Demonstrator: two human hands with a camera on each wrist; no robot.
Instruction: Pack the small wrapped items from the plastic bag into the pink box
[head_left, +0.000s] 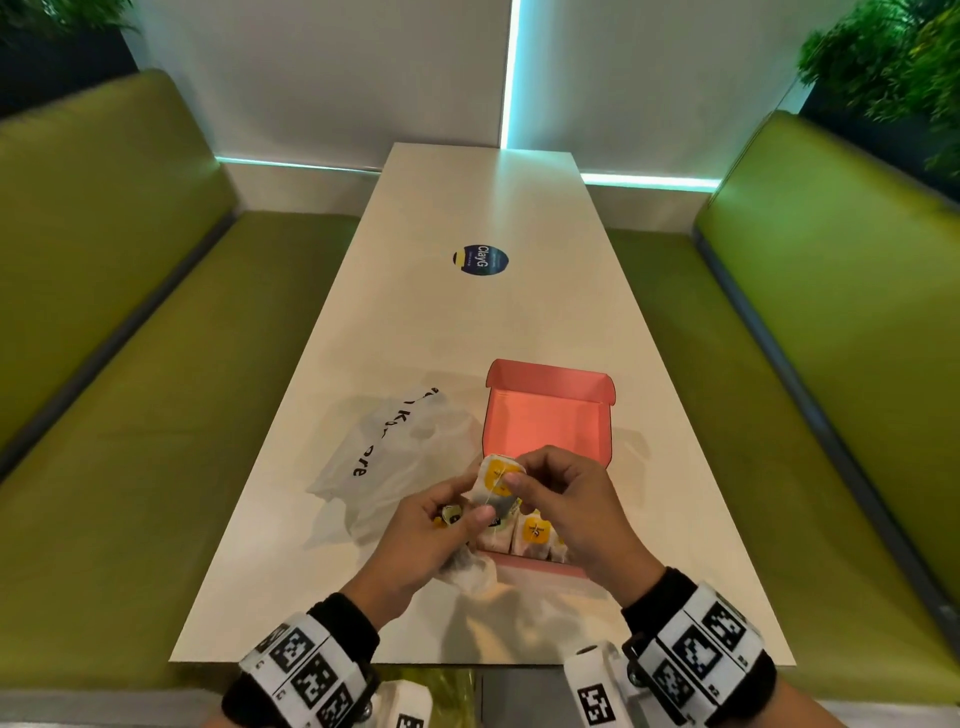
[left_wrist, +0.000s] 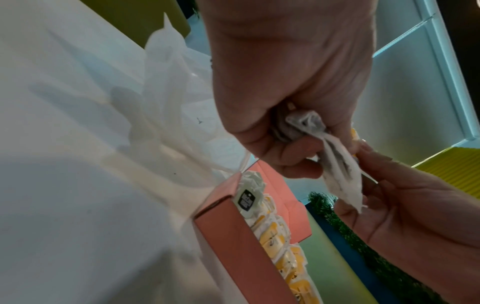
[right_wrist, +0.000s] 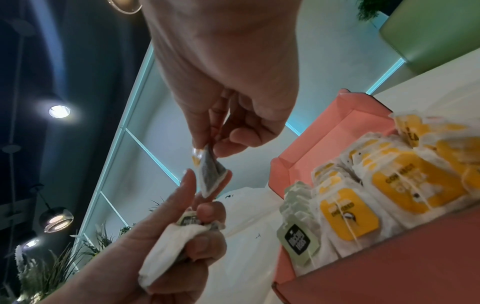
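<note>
The open pink box (head_left: 597, 415) lies on the table, its near end filled with a row of white wrapped items with yellow labels (head_left: 535, 535). The white plastic bag (head_left: 384, 457) lies crumpled to its left. My left hand (head_left: 467, 512) grips a bunch of wrapped items (right_wrist: 166, 244) beside the box's near left corner. My right hand (head_left: 519, 475) pinches one yellow-labelled wrapped item (head_left: 498, 478) by its top, just above the left hand, over the box's left edge. In the right wrist view that item (right_wrist: 210, 174) hangs from the fingertips (right_wrist: 226, 148).
The long white table (head_left: 467, 322) carries a round dark sticker (head_left: 480, 259) further away. Green padded benches (head_left: 130, 338) run along both sides. The box's lid (head_left: 550, 382) stands upright at the far end. Plants stand in the far corners.
</note>
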